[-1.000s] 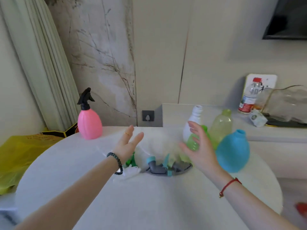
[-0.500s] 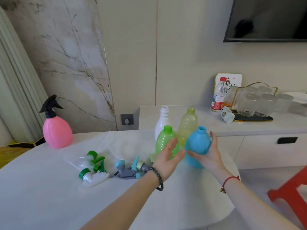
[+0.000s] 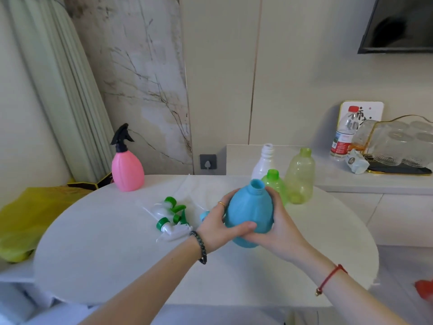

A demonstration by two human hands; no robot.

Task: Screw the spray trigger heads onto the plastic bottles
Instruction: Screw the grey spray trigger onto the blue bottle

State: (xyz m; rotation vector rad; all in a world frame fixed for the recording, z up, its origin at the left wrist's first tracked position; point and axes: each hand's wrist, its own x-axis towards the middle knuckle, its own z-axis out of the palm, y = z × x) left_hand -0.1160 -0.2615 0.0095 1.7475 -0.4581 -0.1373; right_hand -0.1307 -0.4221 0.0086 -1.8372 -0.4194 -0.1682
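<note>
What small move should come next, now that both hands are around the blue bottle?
Probably free the left hand to fetch a loose trigger head from the round white table. Both it and the right hand hold the round blue plastic bottle, whose threaded neck is open, and the heads lie just left of it.

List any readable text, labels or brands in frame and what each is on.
Nothing can be read with confidence.
White card behind the water bottle: large dark Chinese brush characters, partly hidden and blurred, not legible.
Water bottle: red and white label, print too small.
Crumpled packet on the counter: round mark, blurred.
Blue bottle, held by left hand and right hand: no text.
</note>
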